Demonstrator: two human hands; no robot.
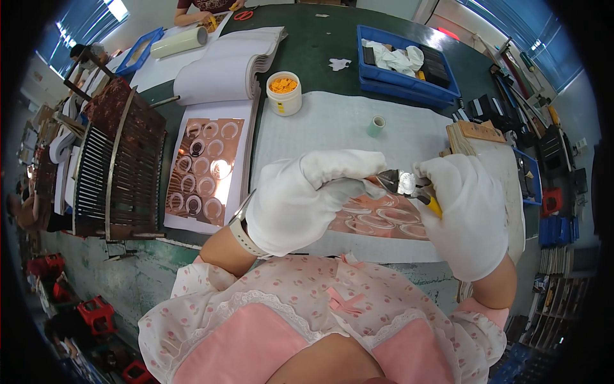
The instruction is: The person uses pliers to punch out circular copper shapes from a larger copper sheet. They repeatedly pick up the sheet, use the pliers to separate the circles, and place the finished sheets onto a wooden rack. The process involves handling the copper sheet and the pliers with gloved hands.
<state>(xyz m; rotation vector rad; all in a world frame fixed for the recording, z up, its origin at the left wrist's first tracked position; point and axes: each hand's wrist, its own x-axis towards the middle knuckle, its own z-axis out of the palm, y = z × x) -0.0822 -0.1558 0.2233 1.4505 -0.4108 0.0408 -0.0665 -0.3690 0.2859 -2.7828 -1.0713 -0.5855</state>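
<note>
White gloves cover both of my hands. My right hand [470, 211] is closed round a pair of pliers [407, 184] with a yellow handle; the metal jaws point left. My left hand [288, 201] is closed, its fingertips pinching a small copper-coloured piece [377, 181] at the jaws. Whether the jaws grip that piece I cannot tell. Below the hands lies a shiny copper sheet [384, 217] with ring shapes, partly hidden by the gloves, on white paper [320, 137]. A second copper sheet [204, 166] with rings rests on a white stack to the left.
Ahead stand a white tub [284, 102] of orange pieces and a small pale-green roll [376, 126]. A blue crate [409, 89] sits far right, near a wooden block [480, 131]. At left is a slotted rack [115, 166]. Across the table another person's hands [198, 19] work.
</note>
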